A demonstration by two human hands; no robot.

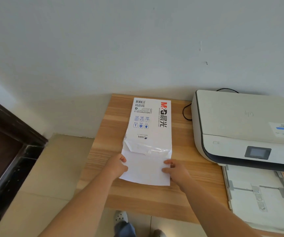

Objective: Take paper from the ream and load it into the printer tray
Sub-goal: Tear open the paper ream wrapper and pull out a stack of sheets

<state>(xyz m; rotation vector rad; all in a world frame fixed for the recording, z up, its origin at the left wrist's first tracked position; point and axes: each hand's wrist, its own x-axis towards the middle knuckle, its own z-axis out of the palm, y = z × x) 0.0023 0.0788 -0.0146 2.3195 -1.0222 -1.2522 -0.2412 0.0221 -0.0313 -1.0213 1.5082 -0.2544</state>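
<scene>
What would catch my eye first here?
Two hands, left hand and right hand, grip white sheets of paper at the open end of a ream lying mid-table. To the right sits a white printer, its tray pulled out.

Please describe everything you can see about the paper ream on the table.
The paper ream lies flat on the wooden table, left of the printer. Its white wrapper bears a red and black M&G logo, a barcode and small blue icons. The near end is torn open and crumpled, and white sheets stick out toward the person. The left hand and right hand grip these sheets at their side edges.
</scene>
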